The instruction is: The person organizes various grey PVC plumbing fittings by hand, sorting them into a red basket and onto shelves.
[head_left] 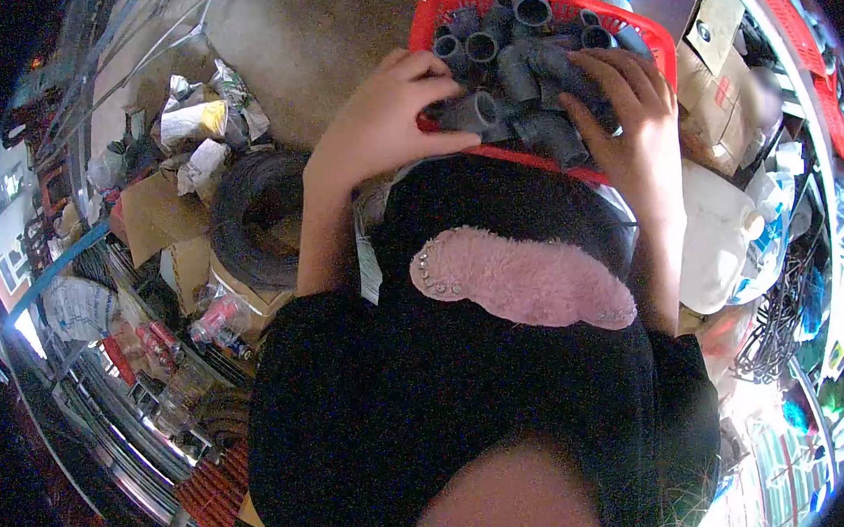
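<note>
A red plastic basket (665,46) full of dark grey plastic pipe fittings stands in front of my body. My left hand (398,115) is at the basket's near left side, its thumb and fingers closed around a short grey pipe fitting (473,113) whose round mouth faces right. At the right side, my right hand (630,106) curls its fingers over a grey pipe elbow (557,65) among the others; the fingertips are partly hidden. A ribbed fitting (554,137) lies at the near rim, between the hands.
To the left are a black coil (260,220), cardboard (158,217) and crumpled packaging (206,122). A white plastic jug (715,236) and a cardboard box (722,110) stand to the right. Metal racks (806,56) and loose goods crowd both sides.
</note>
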Action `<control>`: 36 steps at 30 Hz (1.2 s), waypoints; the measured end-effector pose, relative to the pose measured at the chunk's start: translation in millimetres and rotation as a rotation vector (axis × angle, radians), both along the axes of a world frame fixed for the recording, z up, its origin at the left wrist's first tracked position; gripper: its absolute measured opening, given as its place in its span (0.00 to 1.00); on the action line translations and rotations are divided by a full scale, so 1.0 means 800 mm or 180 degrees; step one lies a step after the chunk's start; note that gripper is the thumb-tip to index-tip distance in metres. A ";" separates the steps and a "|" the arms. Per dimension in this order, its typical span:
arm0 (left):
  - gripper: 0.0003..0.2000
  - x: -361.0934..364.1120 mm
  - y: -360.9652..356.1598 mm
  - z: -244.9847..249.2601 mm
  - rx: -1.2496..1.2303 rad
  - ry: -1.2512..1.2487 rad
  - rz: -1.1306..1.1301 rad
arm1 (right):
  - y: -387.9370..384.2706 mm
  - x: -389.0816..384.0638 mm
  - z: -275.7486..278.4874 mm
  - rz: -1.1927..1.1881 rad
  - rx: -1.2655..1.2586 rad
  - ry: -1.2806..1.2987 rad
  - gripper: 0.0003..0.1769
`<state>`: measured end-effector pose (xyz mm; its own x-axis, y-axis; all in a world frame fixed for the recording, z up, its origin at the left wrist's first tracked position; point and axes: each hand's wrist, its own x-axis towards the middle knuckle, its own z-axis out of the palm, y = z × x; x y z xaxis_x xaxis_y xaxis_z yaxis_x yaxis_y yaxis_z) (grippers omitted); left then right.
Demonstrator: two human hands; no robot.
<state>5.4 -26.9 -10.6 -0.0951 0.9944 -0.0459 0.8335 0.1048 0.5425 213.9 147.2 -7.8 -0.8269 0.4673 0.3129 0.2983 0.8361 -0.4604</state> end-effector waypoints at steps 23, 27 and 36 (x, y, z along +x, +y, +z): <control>0.16 0.007 0.021 -0.001 0.0572 0.0644 0.0380 | -0.010 0.043 0.000 0.0027 -0.0556 -0.0129 0.17; 0.14 0.032 0.008 -0.007 0.0280 0.0932 0.0147 | 0.006 0.056 -0.006 -0.0349 -0.2103 0.0652 0.23; 0.15 0.021 0.008 0.002 0.0365 0.1627 0.0469 | 0.020 0.074 -0.014 -0.1924 -0.2884 0.1453 0.22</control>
<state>21.9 -20.3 -8.8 -0.2155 0.9648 0.1507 0.9751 0.2043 0.0868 273.3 163.2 -19.1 -0.2925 0.9481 -0.1250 0.1875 -0.0713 -0.9797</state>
